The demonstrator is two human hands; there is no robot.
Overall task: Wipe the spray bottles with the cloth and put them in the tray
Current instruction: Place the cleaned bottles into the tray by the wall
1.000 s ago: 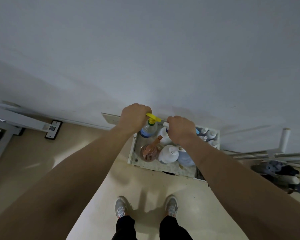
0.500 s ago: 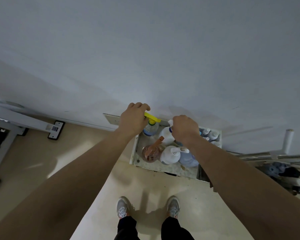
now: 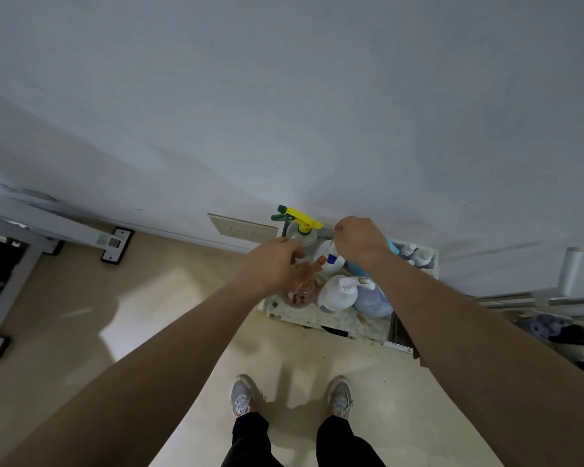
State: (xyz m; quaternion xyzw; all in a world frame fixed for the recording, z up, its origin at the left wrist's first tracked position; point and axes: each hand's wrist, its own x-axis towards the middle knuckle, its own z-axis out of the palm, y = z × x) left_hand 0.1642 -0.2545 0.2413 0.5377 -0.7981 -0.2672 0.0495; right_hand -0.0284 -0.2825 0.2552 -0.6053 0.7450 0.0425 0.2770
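Spray bottle [image 3: 300, 230], clear body, yellow trigger head, green nozzle: upright in the far left corner of the tray [image 3: 334, 321], close against the wall [image 3: 284, 96]. Nozzle pointing left, out past the tray's edge.

Left hand [image 3: 270, 269] just in front of it, over a pink bottle [image 3: 300, 291], fingers curled, tips at the spray bottle's shoulder. Touching or merely close: cannot tell, nor whether anything is gripped.

Right hand [image 3: 358, 242] just right of the trigger head, at the tray's far side, fingers curled under like a fist. Anything inside it hidden, so no telling what it grips, if anything.

Just beneath that hand, a white bottle [image 3: 326, 256] with a blue tag. Nearer the front rim, a white pump bottle [image 3: 338, 294], and beside it a blue bottle [image 3: 373, 303]. Small bottles [image 3: 417, 255] in the far right corner.

Tray down on the pale floor [image 3: 149, 315], grey shoes [image 3: 243, 396] well short of it. Far left, a white frame [image 3: 58, 227] along the wall.
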